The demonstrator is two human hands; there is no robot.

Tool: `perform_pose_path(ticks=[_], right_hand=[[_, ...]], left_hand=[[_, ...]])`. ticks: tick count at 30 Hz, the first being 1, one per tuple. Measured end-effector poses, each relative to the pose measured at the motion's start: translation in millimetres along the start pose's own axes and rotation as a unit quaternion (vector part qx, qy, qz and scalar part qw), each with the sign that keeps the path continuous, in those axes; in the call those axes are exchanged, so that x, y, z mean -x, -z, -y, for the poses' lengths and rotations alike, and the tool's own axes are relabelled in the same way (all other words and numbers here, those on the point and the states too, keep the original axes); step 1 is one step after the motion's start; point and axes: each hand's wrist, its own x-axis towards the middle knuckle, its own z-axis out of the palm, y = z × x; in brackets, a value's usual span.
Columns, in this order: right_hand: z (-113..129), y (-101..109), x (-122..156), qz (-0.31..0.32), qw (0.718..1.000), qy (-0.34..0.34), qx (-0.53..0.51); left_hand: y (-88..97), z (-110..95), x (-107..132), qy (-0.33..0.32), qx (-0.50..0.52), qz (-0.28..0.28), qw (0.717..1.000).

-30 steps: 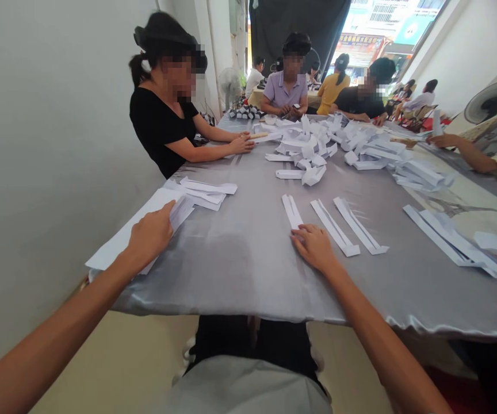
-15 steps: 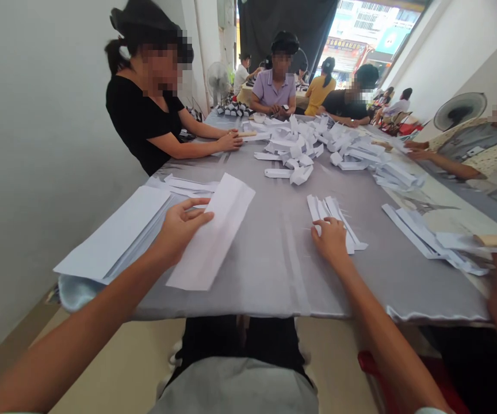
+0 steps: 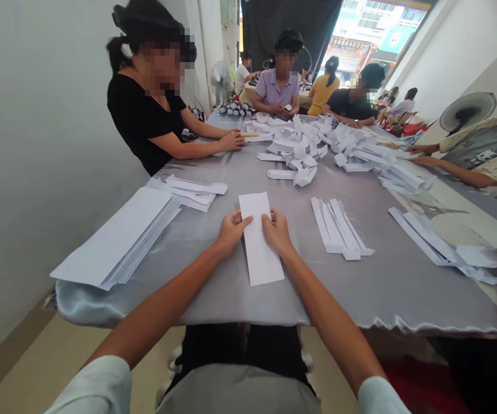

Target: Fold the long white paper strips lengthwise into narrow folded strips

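Left hand (image 3: 232,233) and right hand (image 3: 276,233) have slid together onto one long white paper (image 3: 259,247), their fingers resting on its edges.

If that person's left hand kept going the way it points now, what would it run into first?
The left hand already rests on the white paper strip. Going on across the strip, it would probably meet the right hand first, though depth is hard to judge here.
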Motion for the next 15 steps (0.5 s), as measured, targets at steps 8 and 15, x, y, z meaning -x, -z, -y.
perform_pose_path(ticks=[8,15], right_hand=[[-16,6,1,-0.018,0.999,-0.028,-0.034],[-3,2,10,0.005,0.999,-0.005,-0.036]], left_hand=[[11.4,6,-3,-0.033,-0.004,0.017,0.999],[6.2,6,2,-0.055,-0.04,0.001,0.998]])
